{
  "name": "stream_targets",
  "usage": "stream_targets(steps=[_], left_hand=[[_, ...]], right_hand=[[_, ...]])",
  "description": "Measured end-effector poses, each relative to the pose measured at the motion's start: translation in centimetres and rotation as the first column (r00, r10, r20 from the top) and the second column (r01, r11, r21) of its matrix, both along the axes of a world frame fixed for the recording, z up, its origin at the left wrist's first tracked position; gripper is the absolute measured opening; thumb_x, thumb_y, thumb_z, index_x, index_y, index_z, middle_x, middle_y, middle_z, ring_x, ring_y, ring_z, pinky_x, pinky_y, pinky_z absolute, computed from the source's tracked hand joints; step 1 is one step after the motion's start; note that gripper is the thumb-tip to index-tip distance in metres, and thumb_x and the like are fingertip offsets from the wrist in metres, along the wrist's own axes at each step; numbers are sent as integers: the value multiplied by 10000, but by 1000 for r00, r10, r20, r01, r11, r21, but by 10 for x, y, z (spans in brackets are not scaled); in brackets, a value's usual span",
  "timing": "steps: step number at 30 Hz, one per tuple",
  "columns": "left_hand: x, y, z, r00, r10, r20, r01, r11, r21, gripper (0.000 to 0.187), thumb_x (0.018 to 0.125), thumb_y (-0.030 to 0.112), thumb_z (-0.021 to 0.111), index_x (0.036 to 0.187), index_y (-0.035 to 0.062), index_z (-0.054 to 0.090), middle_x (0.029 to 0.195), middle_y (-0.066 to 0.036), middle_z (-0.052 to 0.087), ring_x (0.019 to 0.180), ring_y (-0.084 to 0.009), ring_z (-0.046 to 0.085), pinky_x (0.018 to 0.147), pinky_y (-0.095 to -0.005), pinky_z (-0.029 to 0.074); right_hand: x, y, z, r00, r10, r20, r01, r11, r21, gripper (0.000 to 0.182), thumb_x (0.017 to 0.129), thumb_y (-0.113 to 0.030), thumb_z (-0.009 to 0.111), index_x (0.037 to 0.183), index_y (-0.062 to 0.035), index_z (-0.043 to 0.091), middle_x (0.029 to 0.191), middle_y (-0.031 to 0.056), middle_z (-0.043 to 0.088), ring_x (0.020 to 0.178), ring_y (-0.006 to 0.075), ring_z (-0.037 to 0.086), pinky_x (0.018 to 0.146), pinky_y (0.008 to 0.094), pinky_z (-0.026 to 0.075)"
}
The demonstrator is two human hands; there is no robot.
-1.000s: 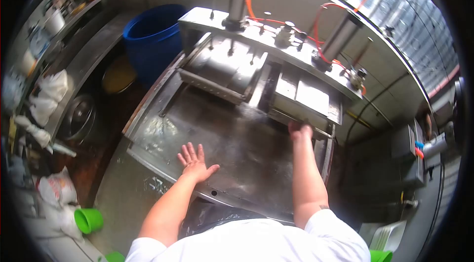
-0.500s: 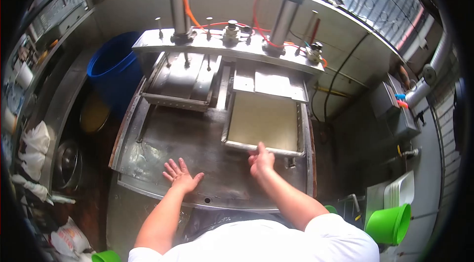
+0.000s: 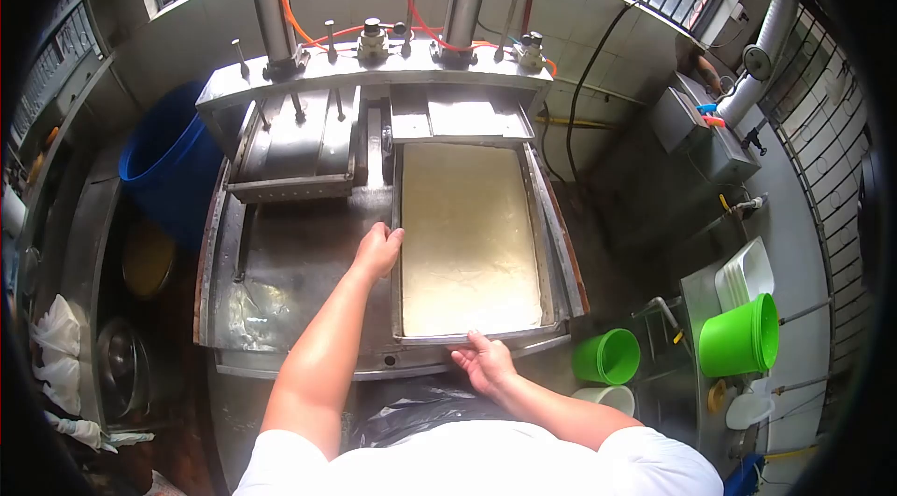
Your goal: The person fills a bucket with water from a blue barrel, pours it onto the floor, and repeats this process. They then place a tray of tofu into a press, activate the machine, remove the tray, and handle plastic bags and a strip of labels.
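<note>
A rectangular metal tray (image 3: 552, 311) holding a flat, pale yellow slab (image 3: 470, 234) lies on the steel table, its far end by the metal plates of the press. My left hand (image 3: 378, 250) is closed on the tray's left side wall, thumb at the rim. At the near edge, my right hand (image 3: 484, 361) grips the tray from the front, thumb on the rim and the other fingers partly hidden below it.
The press frame (image 3: 374, 69) with two upright cylinders spans the back. A second metal tray (image 3: 291, 188) sits under its left half. A blue barrel (image 3: 161, 164) stands at left. Green buckets (image 3: 738, 335) and a sink area are at right.
The tray with the slab has come toward me, out from under the press. My left hand has moved from lying spread over the table to the tray's side. The view has shifted right.
</note>
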State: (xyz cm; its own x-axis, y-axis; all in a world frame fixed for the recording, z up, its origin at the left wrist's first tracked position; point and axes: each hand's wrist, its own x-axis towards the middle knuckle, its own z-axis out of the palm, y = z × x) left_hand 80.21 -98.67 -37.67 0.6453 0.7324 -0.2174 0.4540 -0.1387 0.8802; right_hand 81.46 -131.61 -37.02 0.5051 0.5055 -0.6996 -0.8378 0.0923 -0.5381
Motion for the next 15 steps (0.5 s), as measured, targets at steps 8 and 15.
stream_targets(steps=[8,15], left_hand=[[-51,-55,-18,984,-118,135,162,913,-376,349,1106,357,523,1100,10,562,824,-85,668,564,-188,627,482,-344,536],[-147,-167,-13,958,148,246,79,686,-723,267,1080,268,605,1110,12,536,969,-125,677,727,-217,713,600,-361,622]], right_hand=[[3,-59,25,992,84,94,-72,990,-123,199,1032,-155,612,1115,19,657,1034,167,743,900,297,747,753,413,618],[54,-113,21,907,395,144,-293,839,-459,283,927,-152,652,1163,1,616,912,116,712,714,248,710,596,378,587]])
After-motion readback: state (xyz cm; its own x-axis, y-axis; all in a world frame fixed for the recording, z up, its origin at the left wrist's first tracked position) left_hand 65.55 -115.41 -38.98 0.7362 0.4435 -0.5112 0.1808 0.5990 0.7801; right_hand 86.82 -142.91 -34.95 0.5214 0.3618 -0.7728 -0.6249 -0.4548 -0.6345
